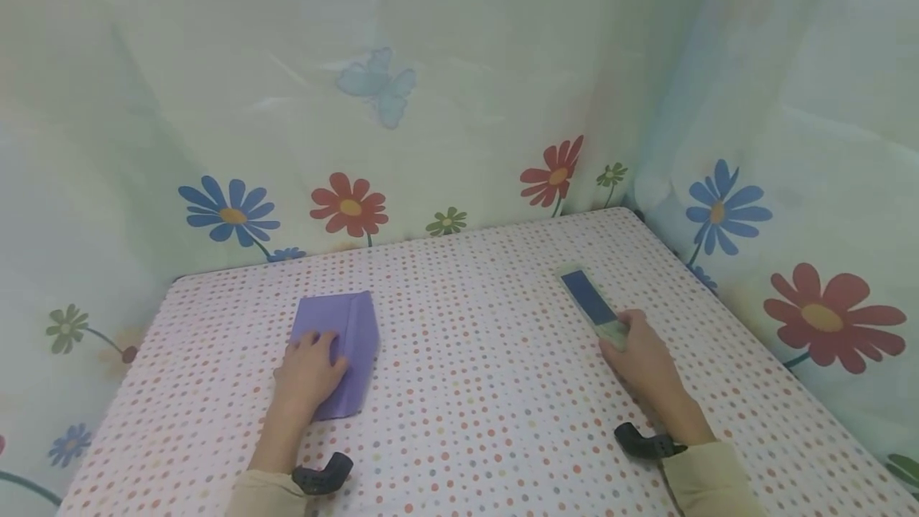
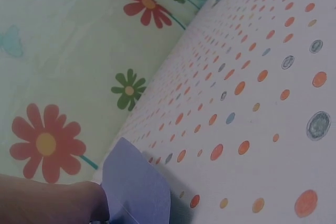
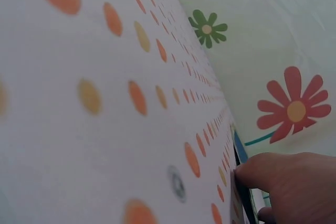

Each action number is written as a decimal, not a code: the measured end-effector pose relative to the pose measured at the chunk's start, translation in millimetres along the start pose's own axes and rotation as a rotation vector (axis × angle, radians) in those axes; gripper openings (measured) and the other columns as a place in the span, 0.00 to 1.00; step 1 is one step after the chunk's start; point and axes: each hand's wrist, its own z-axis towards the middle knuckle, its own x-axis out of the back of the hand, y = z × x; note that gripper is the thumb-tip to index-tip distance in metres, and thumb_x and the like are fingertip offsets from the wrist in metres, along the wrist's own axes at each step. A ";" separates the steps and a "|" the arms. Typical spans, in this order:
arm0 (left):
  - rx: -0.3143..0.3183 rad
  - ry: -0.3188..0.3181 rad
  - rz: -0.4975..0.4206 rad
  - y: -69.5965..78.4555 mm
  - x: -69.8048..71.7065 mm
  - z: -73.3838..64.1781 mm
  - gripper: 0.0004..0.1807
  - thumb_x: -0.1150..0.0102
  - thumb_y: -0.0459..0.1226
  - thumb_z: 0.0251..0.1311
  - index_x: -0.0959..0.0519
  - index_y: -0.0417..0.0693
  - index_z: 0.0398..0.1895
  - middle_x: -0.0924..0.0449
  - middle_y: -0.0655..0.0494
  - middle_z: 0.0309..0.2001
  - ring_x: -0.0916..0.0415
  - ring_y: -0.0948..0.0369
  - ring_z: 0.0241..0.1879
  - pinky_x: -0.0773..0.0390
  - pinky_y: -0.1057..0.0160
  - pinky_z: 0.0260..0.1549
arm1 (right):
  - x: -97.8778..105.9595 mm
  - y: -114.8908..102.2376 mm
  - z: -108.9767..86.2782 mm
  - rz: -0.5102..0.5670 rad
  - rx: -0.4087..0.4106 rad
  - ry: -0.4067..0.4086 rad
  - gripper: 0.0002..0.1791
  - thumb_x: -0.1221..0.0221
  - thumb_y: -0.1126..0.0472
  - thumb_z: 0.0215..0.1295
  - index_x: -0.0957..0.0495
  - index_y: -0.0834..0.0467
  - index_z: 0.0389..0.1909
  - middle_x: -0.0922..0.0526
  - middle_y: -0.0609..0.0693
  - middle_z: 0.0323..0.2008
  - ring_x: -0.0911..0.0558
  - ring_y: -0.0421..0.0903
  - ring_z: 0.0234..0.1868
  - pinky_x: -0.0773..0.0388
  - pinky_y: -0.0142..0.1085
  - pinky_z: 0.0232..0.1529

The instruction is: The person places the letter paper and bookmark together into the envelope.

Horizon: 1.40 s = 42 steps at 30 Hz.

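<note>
A purple envelope [image 1: 362, 341] lies on the dotted tabletop, its pointed flap toward the right. My left hand [image 1: 310, 369] rests on the envelope's left part, fingers spread over the paper. In the left wrist view, the thumb touches the purple flap [image 2: 136, 187]. To the right, my right hand [image 1: 646, 353] pinches the near end of a long, pale green card [image 1: 612, 329] with a dark blue panel. The right wrist view shows the card [image 3: 242, 182] almost edge-on beside the fingers, so most of its face is hidden there.
A white cloth [image 1: 459, 389] with coloured dots covers the table. Flowered sheeting [image 1: 467, 102] rises behind the table's back edge and along its right side. Black curved pieces sit at the left wrist [image 1: 323, 475] and right wrist [image 1: 646, 443].
</note>
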 end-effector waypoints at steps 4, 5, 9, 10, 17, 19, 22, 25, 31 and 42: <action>0.008 0.014 0.008 -0.4 -2.7 -0.3 0.31 0.48 0.47 0.59 0.33 0.44 0.66 0.39 0.35 0.66 0.44 0.33 0.66 0.37 0.25 0.52 | -2.6 -0.1 -0.9 -0.011 0.000 0.094 0.33 0.40 0.57 0.58 0.38 0.72 0.58 0.27 0.74 0.51 0.26 0.70 0.50 0.29 0.61 0.46; 0.010 0.019 0.010 -0.4 -3.2 -0.4 0.31 0.48 0.47 0.59 0.33 0.45 0.65 0.38 0.35 0.66 0.44 0.33 0.65 0.37 0.25 0.51 | -2.8 -0.2 -1.0 -0.017 -0.004 0.113 0.33 0.39 0.56 0.57 0.37 0.71 0.58 0.27 0.74 0.52 0.26 0.70 0.50 0.31 0.62 0.47; 0.018 0.030 0.017 0.2 -4.9 -0.9 0.31 0.48 0.47 0.59 0.33 0.45 0.65 0.37 0.36 0.65 0.42 0.33 0.64 0.36 0.25 0.50 | -2.7 0.8 -0.7 -0.056 -0.032 0.139 0.35 0.38 0.54 0.57 0.37 0.71 0.60 0.28 0.73 0.54 0.29 0.71 0.52 0.34 0.65 0.48; 0.019 0.031 0.017 0.6 -5.1 -1.1 0.31 0.48 0.47 0.59 0.33 0.46 0.65 0.37 0.36 0.65 0.42 0.33 0.64 0.36 0.25 0.50 | -2.5 1.0 -0.5 -0.067 -0.037 0.135 0.36 0.39 0.54 0.57 0.37 0.71 0.61 0.28 0.73 0.54 0.30 0.71 0.52 0.35 0.67 0.48; 0.018 0.052 0.015 1.6 -5.7 -1.2 0.30 0.48 0.47 0.58 0.32 0.46 0.64 0.36 0.36 0.65 0.41 0.34 0.64 0.36 0.25 0.50 | -0.9 1.2 1.9 -0.104 -0.057 0.116 0.40 0.38 0.51 0.55 0.38 0.71 0.62 0.28 0.75 0.51 0.30 0.73 0.50 0.32 0.64 0.45; 0.014 0.053 0.014 1.9 -5.9 -0.5 0.30 0.48 0.47 0.58 0.32 0.46 0.64 0.36 0.36 0.65 0.41 0.34 0.64 0.36 0.25 0.49 | 0.2 1.5 2.4 -0.104 -0.075 0.095 0.41 0.38 0.50 0.55 0.39 0.72 0.63 0.28 0.76 0.52 0.29 0.74 0.49 0.31 0.62 0.44; 0.011 0.057 0.022 3.2 -6.5 0.3 0.30 0.48 0.47 0.58 0.32 0.47 0.64 0.36 0.37 0.64 0.41 0.34 0.63 0.34 0.25 0.48 | 4.0 1.4 2.2 -0.092 -0.099 0.041 0.43 0.39 0.48 0.55 0.41 0.73 0.64 0.29 0.77 0.53 0.29 0.74 0.48 0.29 0.61 0.42; 0.013 0.063 0.030 5.0 -5.8 -0.4 0.30 0.48 0.47 0.58 0.31 0.47 0.64 0.35 0.37 0.64 0.40 0.34 0.62 0.34 0.26 0.48 | 7.2 -1.1 0.3 -0.086 -0.115 -0.004 0.45 0.39 0.49 0.54 0.42 0.75 0.63 0.30 0.80 0.50 0.28 0.75 0.46 0.28 0.59 0.39; 0.013 0.084 0.032 6.2 -6.7 1.0 0.29 0.48 0.46 0.57 0.30 0.47 0.63 0.33 0.38 0.63 0.38 0.35 0.61 0.33 0.27 0.48 | 11.8 -3.1 0.7 -0.090 -0.133 -0.102 0.48 0.40 0.50 0.52 0.47 0.79 0.64 0.39 0.86 0.49 0.30 0.74 0.44 0.26 0.58 0.36; 0.015 0.067 0.014 9.9 -4.4 5.2 0.30 0.46 0.46 0.57 0.31 0.47 0.63 0.34 0.39 0.64 0.39 0.35 0.63 0.34 0.27 0.50 | 23.4 4.3 9.7 -0.005 -0.119 -0.272 0.46 0.47 0.49 0.65 0.55 0.79 0.67 0.41 0.83 0.58 0.34 0.76 0.56 0.29 0.62 0.50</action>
